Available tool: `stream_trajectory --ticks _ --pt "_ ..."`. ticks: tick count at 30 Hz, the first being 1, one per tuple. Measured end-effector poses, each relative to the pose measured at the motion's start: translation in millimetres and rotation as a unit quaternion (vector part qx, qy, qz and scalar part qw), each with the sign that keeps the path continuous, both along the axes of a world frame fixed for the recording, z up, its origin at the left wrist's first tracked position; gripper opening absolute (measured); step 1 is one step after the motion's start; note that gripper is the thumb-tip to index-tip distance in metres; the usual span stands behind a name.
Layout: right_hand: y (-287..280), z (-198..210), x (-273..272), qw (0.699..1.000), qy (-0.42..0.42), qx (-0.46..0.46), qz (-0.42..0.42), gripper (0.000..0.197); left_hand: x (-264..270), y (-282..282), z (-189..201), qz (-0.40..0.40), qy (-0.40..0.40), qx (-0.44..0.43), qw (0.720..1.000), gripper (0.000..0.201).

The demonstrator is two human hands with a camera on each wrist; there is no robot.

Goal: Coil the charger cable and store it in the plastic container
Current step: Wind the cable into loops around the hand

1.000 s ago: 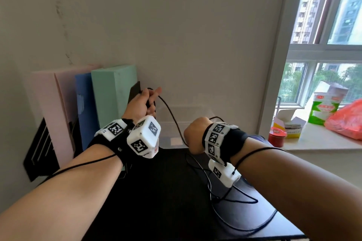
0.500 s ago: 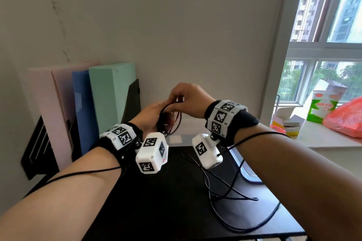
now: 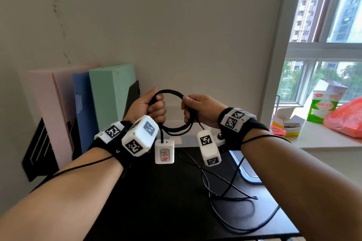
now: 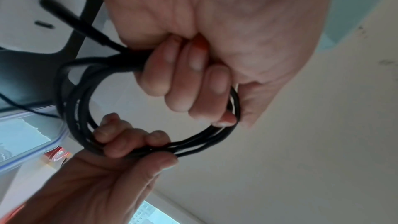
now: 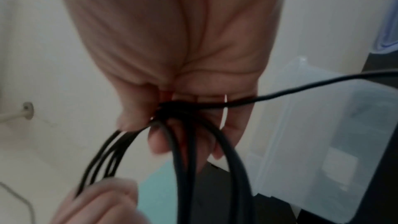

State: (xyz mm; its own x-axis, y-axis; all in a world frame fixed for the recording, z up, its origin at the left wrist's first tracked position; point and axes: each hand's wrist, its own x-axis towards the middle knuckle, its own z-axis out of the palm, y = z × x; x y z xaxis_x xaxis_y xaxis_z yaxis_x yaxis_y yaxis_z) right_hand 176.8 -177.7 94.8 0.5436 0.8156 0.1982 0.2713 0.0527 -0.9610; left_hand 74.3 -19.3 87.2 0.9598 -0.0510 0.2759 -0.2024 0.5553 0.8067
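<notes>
The black charger cable (image 3: 170,92) is wound into a loop of several turns and held up above the black desk (image 3: 156,201). My left hand (image 3: 156,106) grips the loop's left side in a fist. On the loop's right side my right hand (image 3: 188,108) grips the bundled strands. The white charger brick (image 3: 164,150) hangs from the cable below my left hand. In the left wrist view my left hand (image 4: 193,77) and right hand (image 4: 129,142) both clasp the coil (image 4: 73,101). The right wrist view shows my right hand (image 5: 172,108), the cable (image 5: 185,151), and the clear plastic container (image 5: 312,134) beyond.
Pink, blue and green foam blocks (image 3: 111,100) stand against the wall at left. Thin black cords (image 3: 225,193) lie tangled on the desk's right half. A clear lid with a blue rim (image 3: 245,172) lies at the desk's right edge. The windowsill holds a carton (image 3: 323,107) and a red bag (image 3: 346,119).
Both hands have risen and moved apart, spreading the coil into an open loop between them. The white charger brick now hangs free below my left hand.
</notes>
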Motion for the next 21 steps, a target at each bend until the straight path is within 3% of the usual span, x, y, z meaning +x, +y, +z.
stream_trajectory --ticks 8,11,13,16,19,21 --pt "-4.4 -10.6 4.2 0.991 -0.085 -0.097 -0.04 0.032 1.3 6.4 8.1 0.064 -0.002 -0.033 0.997 0.037" --pt "-13.9 -30.9 16.5 0.971 -0.166 -0.167 -0.048 0.027 -1.7 15.9 17.6 0.133 0.013 -0.077 0.988 0.063" --pt "-22.5 -44.3 28.6 0.949 -0.213 -0.224 -0.061 0.03 -5.1 24.6 23.6 0.155 0.007 -0.113 0.981 0.07" --pt "-37.4 -58.8 43.8 0.946 -0.156 -0.264 -0.104 0.036 -8.9 37.7 27.9 0.191 -0.003 -0.133 0.973 0.073" --pt "-45.6 -58.8 46.7 0.966 -0.017 -0.215 -0.146 0.031 -9.7 44.2 25.7 0.217 0.006 -0.131 0.967 0.064" --pt "-40.7 -55.5 41.7 0.969 0.013 -0.198 -0.147 0.023 -8.4 43.2 23.3 0.221 0.015 -0.133 0.966 0.054"
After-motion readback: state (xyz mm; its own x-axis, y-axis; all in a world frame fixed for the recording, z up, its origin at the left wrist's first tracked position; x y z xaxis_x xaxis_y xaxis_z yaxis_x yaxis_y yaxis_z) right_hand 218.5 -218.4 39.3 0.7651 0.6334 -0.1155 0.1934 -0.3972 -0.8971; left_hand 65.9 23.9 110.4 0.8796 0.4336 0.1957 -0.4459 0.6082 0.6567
